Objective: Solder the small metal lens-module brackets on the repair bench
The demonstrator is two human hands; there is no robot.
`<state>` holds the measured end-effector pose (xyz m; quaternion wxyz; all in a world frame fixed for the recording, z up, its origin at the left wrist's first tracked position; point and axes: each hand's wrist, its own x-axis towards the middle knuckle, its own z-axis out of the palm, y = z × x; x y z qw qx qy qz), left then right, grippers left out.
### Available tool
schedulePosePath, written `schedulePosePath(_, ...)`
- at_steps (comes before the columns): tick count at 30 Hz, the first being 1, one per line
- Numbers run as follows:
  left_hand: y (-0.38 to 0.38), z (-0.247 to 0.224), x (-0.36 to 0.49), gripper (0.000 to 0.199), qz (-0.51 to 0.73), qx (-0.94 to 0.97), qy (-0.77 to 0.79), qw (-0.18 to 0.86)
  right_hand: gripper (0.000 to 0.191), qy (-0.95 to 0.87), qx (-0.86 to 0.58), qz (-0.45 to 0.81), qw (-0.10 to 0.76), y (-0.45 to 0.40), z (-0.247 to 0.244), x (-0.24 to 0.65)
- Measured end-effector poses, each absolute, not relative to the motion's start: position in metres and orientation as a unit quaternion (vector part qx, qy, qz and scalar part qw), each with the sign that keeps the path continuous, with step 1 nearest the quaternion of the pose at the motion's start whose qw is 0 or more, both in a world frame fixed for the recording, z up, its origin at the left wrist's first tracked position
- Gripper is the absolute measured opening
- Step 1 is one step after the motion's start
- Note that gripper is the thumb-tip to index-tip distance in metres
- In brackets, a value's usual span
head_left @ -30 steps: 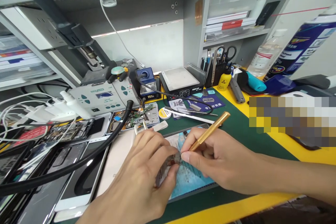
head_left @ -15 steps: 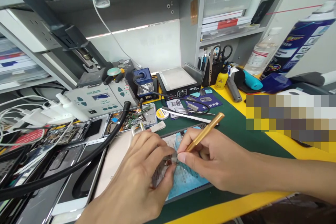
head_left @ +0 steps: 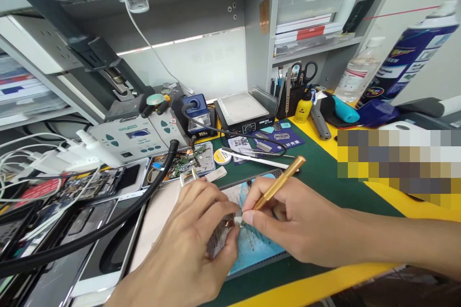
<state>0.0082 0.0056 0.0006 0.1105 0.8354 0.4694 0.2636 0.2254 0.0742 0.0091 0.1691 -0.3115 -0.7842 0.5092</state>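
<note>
We had our right hand [head_left: 291, 223] closed in a pen grip on the slim gold tool [head_left: 281, 183], while our left hand [head_left: 194, 232] curved thumb and forefinger, slightly apart, about a small part [head_left: 228, 223] over the blue-printed pad [head_left: 254, 250]; whether they gripped it, we could not tell. We judged this to be fine work at that part, and the next move seemed to call for steadiness and light, exact pressure.
</note>
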Motion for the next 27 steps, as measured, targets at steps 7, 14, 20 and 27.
schedulePosePath(7,0.0052,-0.0004,0.0084,0.022,0.266,0.838,0.464,0.109,0.007,-0.793,-0.305,0.496,0.18,0.0754,0.0072,0.2252)
schedulePosePath(14,0.005,-0.0024,0.0079,0.022,0.271,0.834,0.467,0.115,0.006,-0.786,-0.303,0.508,0.178,0.0754,0.0098,0.225)
schedulePosePath(20,0.0048,-0.0015,0.0077,0.022,0.27,0.835,0.466,0.113,0.006,-0.783,-0.31,0.51,0.173,0.0745,0.0108,0.225)
schedulePosePath(27,0.0039,-0.0028,0.0077,0.02,0.279,0.83,0.469,0.114,0.007,-0.79,-0.305,0.499,0.184,0.0754,0.0104,0.2245)
